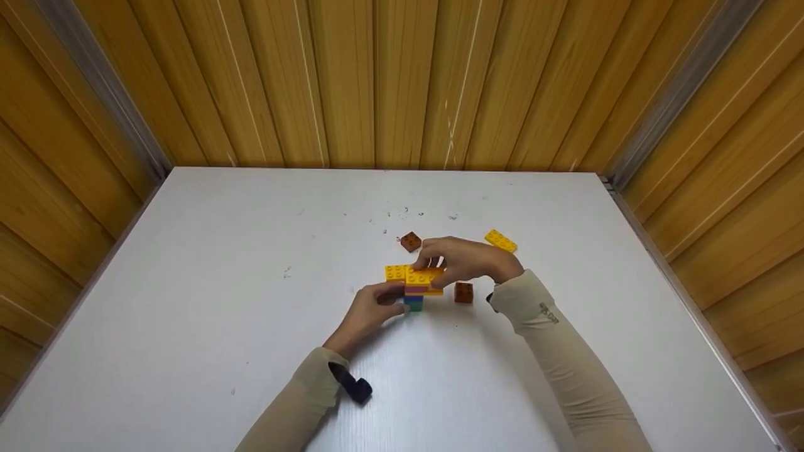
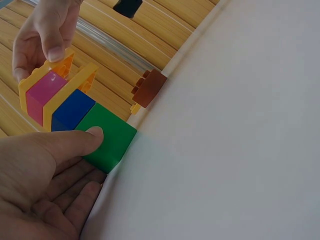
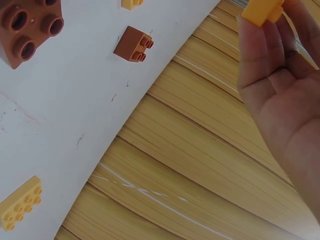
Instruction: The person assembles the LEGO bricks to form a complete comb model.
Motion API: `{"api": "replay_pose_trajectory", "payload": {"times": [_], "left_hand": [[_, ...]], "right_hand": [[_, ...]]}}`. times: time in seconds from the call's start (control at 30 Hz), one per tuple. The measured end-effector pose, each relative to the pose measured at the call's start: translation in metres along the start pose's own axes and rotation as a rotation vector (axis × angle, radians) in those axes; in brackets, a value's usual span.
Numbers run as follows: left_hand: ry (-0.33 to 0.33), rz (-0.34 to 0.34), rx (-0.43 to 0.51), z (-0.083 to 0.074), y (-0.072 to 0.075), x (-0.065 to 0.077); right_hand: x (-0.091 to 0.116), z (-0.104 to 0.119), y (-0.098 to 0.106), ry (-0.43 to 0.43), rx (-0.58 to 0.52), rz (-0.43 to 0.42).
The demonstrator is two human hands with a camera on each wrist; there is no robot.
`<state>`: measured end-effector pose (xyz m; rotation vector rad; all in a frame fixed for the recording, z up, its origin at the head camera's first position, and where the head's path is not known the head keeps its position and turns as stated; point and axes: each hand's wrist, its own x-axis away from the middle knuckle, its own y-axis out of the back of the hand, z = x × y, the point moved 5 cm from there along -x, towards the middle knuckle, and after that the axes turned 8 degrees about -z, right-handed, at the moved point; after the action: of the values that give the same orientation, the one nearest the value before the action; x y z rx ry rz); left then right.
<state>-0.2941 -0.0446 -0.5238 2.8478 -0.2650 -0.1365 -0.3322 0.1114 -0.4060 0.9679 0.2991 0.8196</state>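
Observation:
A stack of toy building bricks stands on the table, ringed by both hands. At its base is a green brick [image 2: 112,135]. Above that come a blue brick [image 2: 73,109], a yellow plate [image 2: 48,112], a pink brick [image 2: 46,95] and a top yellow plate [image 1: 421,276]. My left hand [image 1: 372,307] holds the stack low down, its thumb against the green brick and the other fingers partly hidden behind. My right hand [image 1: 468,258] grips the top yellow plate between thumb and fingers; the right wrist view shows only a corner of that plate.
A brown brick [image 1: 463,292] lies just right of the stack, and another brown brick [image 1: 411,242] behind it. Farther right, past the right hand, is a loose yellow plate [image 1: 500,240]. Wood-patterned walls [image 1: 402,81] border the white table [image 1: 220,282] at the back and sides.

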Motion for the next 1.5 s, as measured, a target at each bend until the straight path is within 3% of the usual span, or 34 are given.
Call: {"api": "replay_pose_trajectory", "payload": {"times": [0.43, 0.6, 0.77, 0.93, 1.1, 1.3, 1.5], "left_hand": [[-0.022, 0.016, -0.011, -0.001, -0.005, -0.002], [-0.018, 0.021, -0.013, -0.001, -0.005, -0.002], [-0.004, 0.018, -0.025, -0.001, -0.003, -0.002], [0.02, 0.011, -0.009, -0.001, 0.001, -0.001], [0.035, 0.003, 0.0, 0.001, 0.002, -0.001], [0.031, 0.003, -0.006, 0.003, 0.001, 0.001], [0.047, 0.01, -0.024, 0.005, 0.0, 0.002]], "right_hand": [[0.009, -0.008, 0.001, 0.004, 0.004, -0.003], [0.011, -0.004, 0.003, 0.058, -0.03, -0.026], [0.014, -0.005, 0.012, 0.086, -0.088, -0.088], [0.017, -0.011, 0.025, 0.079, -0.07, -0.192], [0.018, -0.021, 0.033, 0.023, -0.016, -0.267], [0.018, -0.04, 0.032, -0.084, 0.011, -0.295], [0.016, -0.057, 0.029, -0.107, -0.009, -0.323]]}}
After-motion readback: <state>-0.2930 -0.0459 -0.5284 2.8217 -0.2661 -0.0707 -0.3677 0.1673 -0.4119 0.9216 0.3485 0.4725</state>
